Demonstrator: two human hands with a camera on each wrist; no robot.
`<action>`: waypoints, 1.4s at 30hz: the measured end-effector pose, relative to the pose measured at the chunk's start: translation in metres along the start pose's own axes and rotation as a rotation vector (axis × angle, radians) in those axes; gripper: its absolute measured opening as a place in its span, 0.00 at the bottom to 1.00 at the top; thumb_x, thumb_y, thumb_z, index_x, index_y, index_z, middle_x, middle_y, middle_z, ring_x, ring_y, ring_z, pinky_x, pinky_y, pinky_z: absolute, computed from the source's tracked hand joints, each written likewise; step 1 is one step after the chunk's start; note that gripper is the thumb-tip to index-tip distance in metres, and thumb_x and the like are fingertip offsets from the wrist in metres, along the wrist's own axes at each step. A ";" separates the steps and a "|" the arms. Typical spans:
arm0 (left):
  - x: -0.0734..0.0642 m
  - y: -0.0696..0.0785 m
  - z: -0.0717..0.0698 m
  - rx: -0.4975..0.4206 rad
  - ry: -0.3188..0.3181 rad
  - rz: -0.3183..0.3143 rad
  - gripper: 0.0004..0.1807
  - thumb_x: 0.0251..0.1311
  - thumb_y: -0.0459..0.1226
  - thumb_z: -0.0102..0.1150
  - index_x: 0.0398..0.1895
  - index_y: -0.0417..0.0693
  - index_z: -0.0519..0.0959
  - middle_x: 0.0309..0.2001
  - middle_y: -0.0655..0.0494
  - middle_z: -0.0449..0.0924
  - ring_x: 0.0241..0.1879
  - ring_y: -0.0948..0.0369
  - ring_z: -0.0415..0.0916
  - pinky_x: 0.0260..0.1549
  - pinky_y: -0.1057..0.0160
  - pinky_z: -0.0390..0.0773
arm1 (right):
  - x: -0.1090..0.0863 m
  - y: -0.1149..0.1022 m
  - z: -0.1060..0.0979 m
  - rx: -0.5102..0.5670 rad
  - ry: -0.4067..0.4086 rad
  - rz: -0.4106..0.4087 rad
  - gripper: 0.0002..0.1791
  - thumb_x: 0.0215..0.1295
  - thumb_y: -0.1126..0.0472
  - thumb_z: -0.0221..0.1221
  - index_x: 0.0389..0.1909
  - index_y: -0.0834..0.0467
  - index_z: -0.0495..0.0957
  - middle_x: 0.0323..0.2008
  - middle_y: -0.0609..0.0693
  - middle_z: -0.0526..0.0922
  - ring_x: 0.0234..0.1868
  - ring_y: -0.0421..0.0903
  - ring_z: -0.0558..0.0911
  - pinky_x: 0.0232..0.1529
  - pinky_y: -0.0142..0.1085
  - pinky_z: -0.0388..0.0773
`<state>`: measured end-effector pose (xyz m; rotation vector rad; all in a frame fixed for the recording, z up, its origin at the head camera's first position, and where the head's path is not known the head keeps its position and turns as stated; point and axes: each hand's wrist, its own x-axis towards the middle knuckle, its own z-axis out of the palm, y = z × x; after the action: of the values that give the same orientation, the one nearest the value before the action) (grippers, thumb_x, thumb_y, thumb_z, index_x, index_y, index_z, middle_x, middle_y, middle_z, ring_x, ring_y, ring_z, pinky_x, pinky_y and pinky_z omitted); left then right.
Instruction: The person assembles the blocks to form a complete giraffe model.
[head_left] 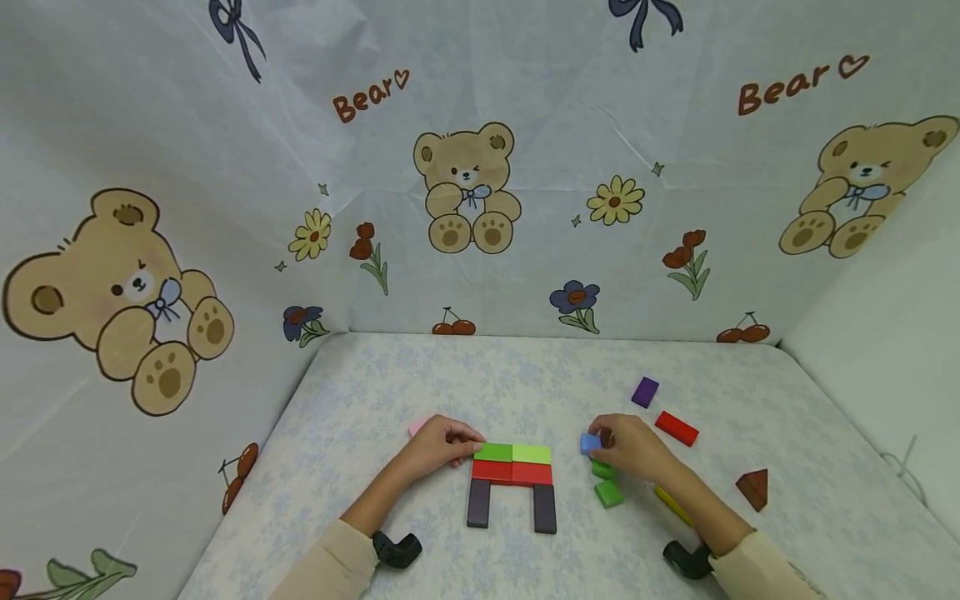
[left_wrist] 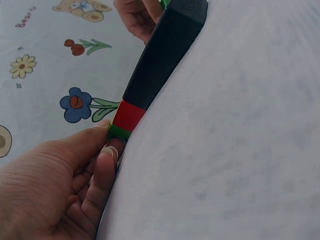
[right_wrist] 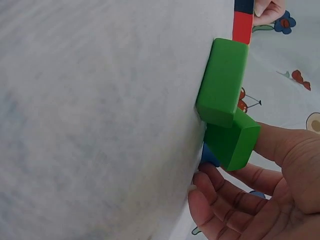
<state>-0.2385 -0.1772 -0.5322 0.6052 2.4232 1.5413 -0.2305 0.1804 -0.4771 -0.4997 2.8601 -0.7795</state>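
Observation:
Blocks lie flat on the table in a gate shape: two dark grey blocks (head_left: 478, 503) as legs, two red blocks (head_left: 492, 472) across them, then a green block (head_left: 493, 452) beside a light green one (head_left: 532, 454). My left hand (head_left: 441, 442) pinches the left end of the green block between thumb and fingers. To the right of the gate, my right hand (head_left: 633, 446) holds a blue block (head_left: 590, 443) at its fingertips. Two more green blocks (right_wrist: 223, 82) are close to that hand and partly hide the blue one in the right wrist view.
Around the right arm lie a purple block (head_left: 645, 392), a red block (head_left: 677, 428), a brown triangular block (head_left: 753, 489) and a yellow block (head_left: 672, 505) partly under the forearm. A pink block (head_left: 417, 426) shows behind the left hand. A bear-print cloth (head_left: 540, 275) hangs behind the table.

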 end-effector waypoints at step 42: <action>0.004 -0.007 0.000 -0.005 0.003 0.016 0.07 0.65 0.43 0.68 0.43 0.55 0.90 0.24 0.58 0.83 0.20 0.63 0.76 0.24 0.63 0.80 | -0.044 -0.080 0.025 0.004 0.006 -0.340 0.14 0.58 0.58 0.75 0.43 0.58 0.86 0.35 0.41 0.82 0.31 0.38 0.78 0.30 0.27 0.77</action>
<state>-0.2434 -0.1781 -0.5379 0.6233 2.4218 1.5560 -0.1619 0.1191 -0.4552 -1.0027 2.8133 -0.8344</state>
